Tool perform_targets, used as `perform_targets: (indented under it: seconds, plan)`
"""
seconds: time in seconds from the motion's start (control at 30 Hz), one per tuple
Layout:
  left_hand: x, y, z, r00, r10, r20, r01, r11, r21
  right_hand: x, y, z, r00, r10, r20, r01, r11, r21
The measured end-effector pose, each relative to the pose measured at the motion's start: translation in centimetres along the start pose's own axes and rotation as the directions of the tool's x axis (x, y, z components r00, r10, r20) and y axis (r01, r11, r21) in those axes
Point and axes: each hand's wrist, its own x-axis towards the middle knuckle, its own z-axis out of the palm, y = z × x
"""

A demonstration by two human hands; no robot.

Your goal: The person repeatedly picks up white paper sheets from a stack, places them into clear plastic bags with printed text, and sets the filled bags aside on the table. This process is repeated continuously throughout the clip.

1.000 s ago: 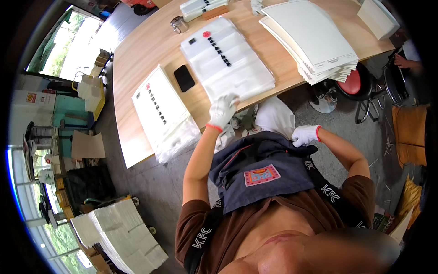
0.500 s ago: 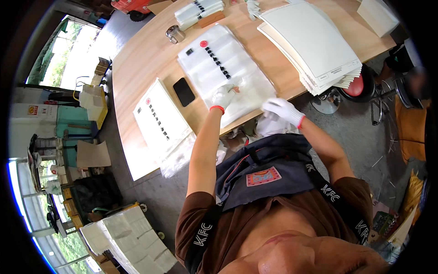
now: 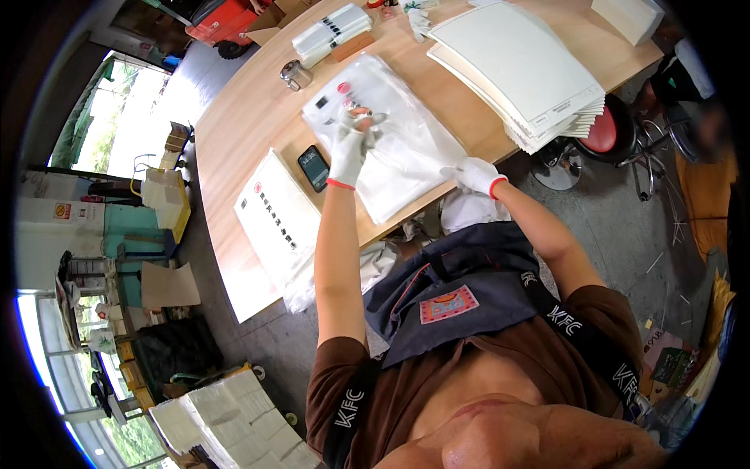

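Note:
A stack of clear plastic bags (image 3: 406,148) with dark print and a red round mark lies on the table in front of me. My left hand (image 3: 354,148), in a white glove with a red cuff and some bare fingertips, rests on the upper left of the stack with its fingers spread. The film covers part of the print there and looks rumpled. At the stack's near right corner, my right hand (image 3: 476,175), gloved the same way, has its fingers pressed together on the edge of a plastic bag. Its fingertips are partly hard to make out.
Left of the bags lie a phone (image 3: 314,168) and a printed white stack (image 3: 273,211). A metal cup (image 3: 295,76), a brown block (image 3: 353,47) and rolled plastic packs (image 3: 332,30) sit farther back. White sheets (image 3: 516,70) are piled at right, above a red stool (image 3: 600,131).
My left hand has slid forward over the bags, away from me. My right hand has shifted slightly left onto the bag's edge. The top film has become rumpled, and the phone screen has lit up.

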Motion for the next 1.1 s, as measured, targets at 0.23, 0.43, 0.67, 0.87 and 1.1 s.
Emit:
perform_targets:
  seconds: [0.23,0.43,0.67,0.87,1.1]
  plan:
    - [-5.9,-0.7,11.7,0.875,0.271,0.400,-0.483,0.525,0.701,2.6,-4.9,3.3,0.770,-0.413,-0.487,0.364,0.910,-0.196]
    - [-15.1,-1.1,16.9,0.813,0.241,0.531,-0.578,0.450,0.681,3.0,-0.3,6.6,0.825,-0.442,-0.351,0.400,0.897,-0.190]
    - [-9.1,-6.7,10.5,0.915,0.332,0.231,-0.392,0.585,0.710,-5.3,3.0,-1.1,0.686,-0.625,-0.372,0.378,0.743,-0.552]
    - [-5.3,-7.6,12.6,0.964,0.125,0.236,-0.251,0.726,0.640,-10.2,8.5,-10.9,0.397,-0.710,-0.582,0.013,0.639,-0.769]
    - [-1.7,-7.3,17.3,0.942,-0.006,0.334,-0.074,0.971,0.225,-9.1,9.6,-14.9,0.330,-0.873,-0.358,0.114,0.414,-0.903]
